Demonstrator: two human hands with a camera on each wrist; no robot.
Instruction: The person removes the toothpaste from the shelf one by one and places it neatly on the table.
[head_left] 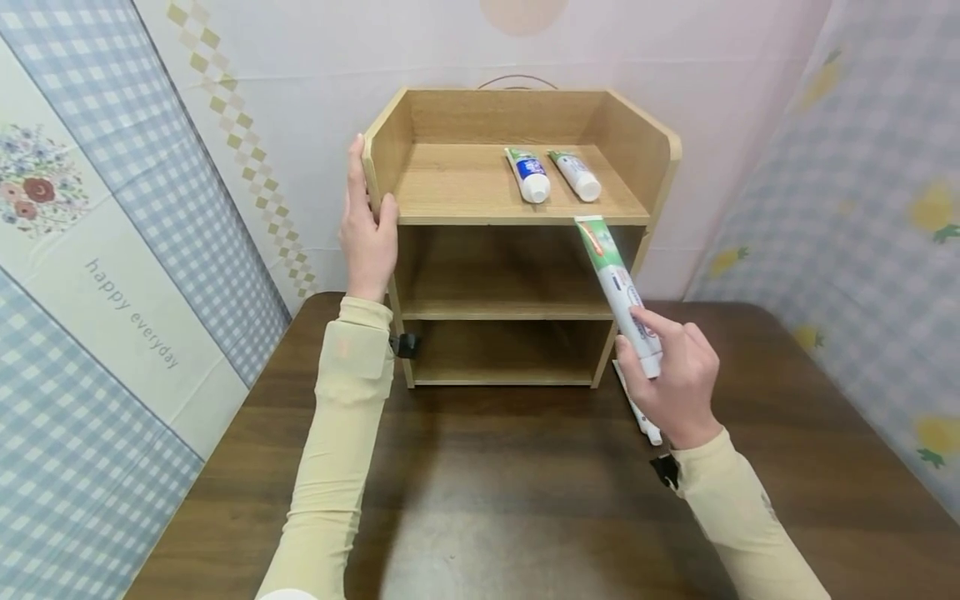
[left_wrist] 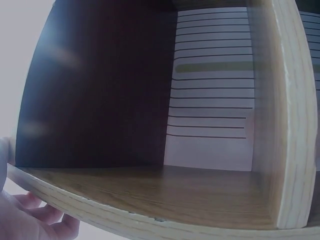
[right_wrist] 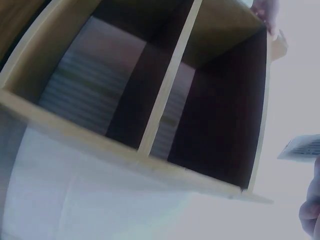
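A small wooden shelf [head_left: 517,219] with a walled top and lower tiers stands on the table. My left hand [head_left: 369,229] grips its left side panel near the top front, fingers along the outside and thumb at the front edge; the left wrist view shows fingers [left_wrist: 47,214] by the panel edge. Between thumb and fingers, my right hand [head_left: 678,375] pinches a green and white toothpaste tube [head_left: 618,287] near its cap, its flat end slanting up toward the top board. Two more toothpaste tubes, one with a blue patch [head_left: 531,171] and one mostly white [head_left: 577,173], lie on top.
Another white tube [head_left: 637,408] lies on the brown table [head_left: 480,500] right of the shelf, partly behind my right hand. Patterned cloth [head_left: 97,275] hangs at the left, and more cloth [head_left: 840,200] hangs behind and at the right.
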